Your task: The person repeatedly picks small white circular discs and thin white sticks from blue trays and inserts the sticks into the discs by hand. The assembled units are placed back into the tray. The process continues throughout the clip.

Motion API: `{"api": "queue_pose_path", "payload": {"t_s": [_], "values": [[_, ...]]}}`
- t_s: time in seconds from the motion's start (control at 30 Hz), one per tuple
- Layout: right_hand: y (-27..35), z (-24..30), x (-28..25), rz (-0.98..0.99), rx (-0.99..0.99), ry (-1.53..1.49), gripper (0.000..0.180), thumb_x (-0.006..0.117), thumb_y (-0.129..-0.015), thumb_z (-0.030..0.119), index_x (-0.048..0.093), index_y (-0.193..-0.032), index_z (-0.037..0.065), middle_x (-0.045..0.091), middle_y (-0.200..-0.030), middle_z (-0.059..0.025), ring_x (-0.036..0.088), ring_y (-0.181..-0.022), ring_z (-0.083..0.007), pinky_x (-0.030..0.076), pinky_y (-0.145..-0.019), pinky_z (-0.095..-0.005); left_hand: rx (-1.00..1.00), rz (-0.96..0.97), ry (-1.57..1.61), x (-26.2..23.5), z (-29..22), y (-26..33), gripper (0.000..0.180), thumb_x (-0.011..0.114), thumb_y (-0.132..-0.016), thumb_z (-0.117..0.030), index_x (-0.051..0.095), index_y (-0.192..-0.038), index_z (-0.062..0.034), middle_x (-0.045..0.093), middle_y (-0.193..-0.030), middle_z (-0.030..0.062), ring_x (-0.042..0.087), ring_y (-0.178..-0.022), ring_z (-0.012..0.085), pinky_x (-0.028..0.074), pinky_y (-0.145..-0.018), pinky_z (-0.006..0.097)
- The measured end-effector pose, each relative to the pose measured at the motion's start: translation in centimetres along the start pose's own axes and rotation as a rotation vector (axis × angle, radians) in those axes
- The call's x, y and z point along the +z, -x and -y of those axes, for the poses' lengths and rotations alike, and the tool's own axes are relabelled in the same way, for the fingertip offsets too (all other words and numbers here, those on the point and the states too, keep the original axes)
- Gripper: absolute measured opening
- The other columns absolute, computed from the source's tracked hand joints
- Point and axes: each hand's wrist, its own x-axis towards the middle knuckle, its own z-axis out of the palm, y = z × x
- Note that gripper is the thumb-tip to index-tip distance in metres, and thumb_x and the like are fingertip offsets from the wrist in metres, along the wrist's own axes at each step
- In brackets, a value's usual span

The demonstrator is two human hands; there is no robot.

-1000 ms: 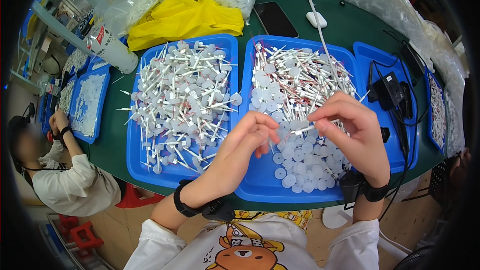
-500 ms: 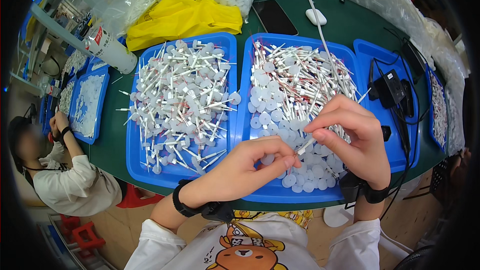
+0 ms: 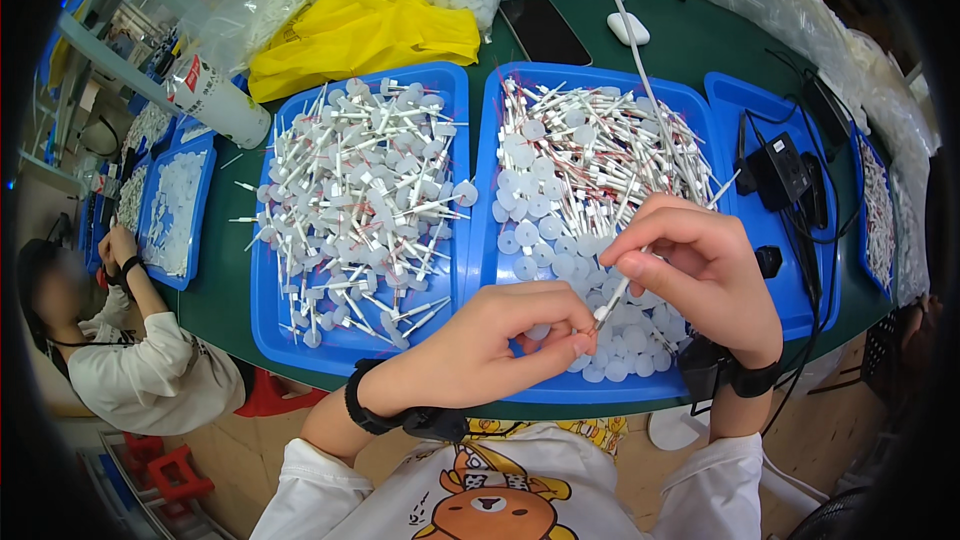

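Note:
My right hand [image 3: 695,265] pinches a thin white stick-like piece [image 3: 617,297] between thumb and fingertips, slanting down to the left. The piece's lower end meets the closed thumb and finger of my left hand [image 3: 510,335]; whatever they grip there is too small to make out. Both hands are above the right blue tray [image 3: 492,210]. In it lie many slim white pieces with red wires [image 3: 600,165] and a heap of translucent round discs [image 3: 632,342]. The left blue tray [image 3: 265,310] holds slim white pieces with discs on them [image 3: 360,195].
Farther right, a blue tray [image 3: 720,95] holds a black adapter [image 3: 782,172] and cables. A phone [image 3: 545,30], a white rounded case [image 3: 628,29], a yellow bag [image 3: 365,40] and a cup [image 3: 215,100] are at the back. Another person [image 3: 150,360] works at far left.
My right fingers have shifted slightly, and more of the white piece shows between my two hands, at a steeper slant. My left hand stays nearly in place, still pinched.

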Motion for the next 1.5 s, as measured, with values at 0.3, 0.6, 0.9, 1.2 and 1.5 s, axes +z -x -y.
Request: {"api": "queue_pose_path", "payload": {"t_s": [0.3, 0.6, 0.9, 1.2, 1.5], "values": [[-0.3, -0.5, -0.2, -0.023, -0.078, 0.077, 0.009, 0.067, -0.087, 0.004, 0.07, -0.096, 0.002, 0.064, -0.089, -0.0048, 0.058, -0.078, -0.0111, 0.045, -0.064, -0.0242, -0.067, -0.128, -0.103, 0.0, 0.6, 0.0, 0.005, 0.063, -0.086, -0.007, 0.065, -0.089, -0.0037, 0.052, -0.067, 0.0014, 0.044, -0.057, 0.0088, 0.035, -0.053, 0.025], [-0.3, -0.2, -0.2, 0.035, -0.068, 0.079, 0.009, 0.073, -0.083, 0.004, 0.069, -0.091, 0.002, 0.069, -0.089, -0.0057, 0.065, -0.082, -0.0128, 0.052, -0.073, -0.0262, -0.091, -0.152, -0.034, 0.1, 0.7, 0.0, 0.005, 0.062, -0.086, -0.007, 0.064, -0.087, -0.0026, 0.051, -0.064, 0.0001, 0.044, -0.056, 0.007, 0.035, -0.051, 0.024], [-0.4, -0.6, -0.3, -0.023, -0.083, 0.052, 0.009, 0.072, -0.084, 0.003, 0.068, -0.092, 0.001, 0.069, -0.091, -0.0059, 0.064, -0.085, -0.0132, 0.051, -0.076, -0.0278, -0.102, -0.155, 0.101, -0.1, 1.1, 0.1, 0.014, 0.058, -0.092, -0.012, 0.061, -0.085, -0.0012, 0.056, -0.071, 0.0007, 0.047, -0.064, 0.0059, 0.038, -0.058, 0.023], [-0.3, -0.5, -0.5, -0.061, -0.058, -0.009, 0.012, 0.071, -0.085, 0.001, 0.066, -0.096, -0.001, 0.068, -0.094, -0.0057, 0.063, -0.089, -0.0133, 0.05, -0.08, -0.028, -0.221, -0.103, 0.163, -0.5, 0.5, 0.2, 0.008, 0.053, -0.092, -0.002, 0.059, -0.088, 0.002, 0.061, -0.087, 0.0044, 0.055, -0.084, 0.011, 0.043, -0.076, 0.026], [-0.2, -0.4, -0.5, -0.011, -0.027, 0.001, 0.012, 0.072, -0.084, 0.002, 0.068, -0.096, -0.001, 0.068, -0.094, -0.0062, 0.063, -0.088, -0.0131, 0.051, -0.078, -0.0272, -0.196, -0.155, 0.051, -0.3, 0.3, 0.1, 0.01, 0.056, -0.095, -0.006, 0.061, -0.09, 0.0012, 0.063, -0.088, 0.0052, 0.056, -0.084, 0.01, 0.044, -0.075, 0.026]]}}
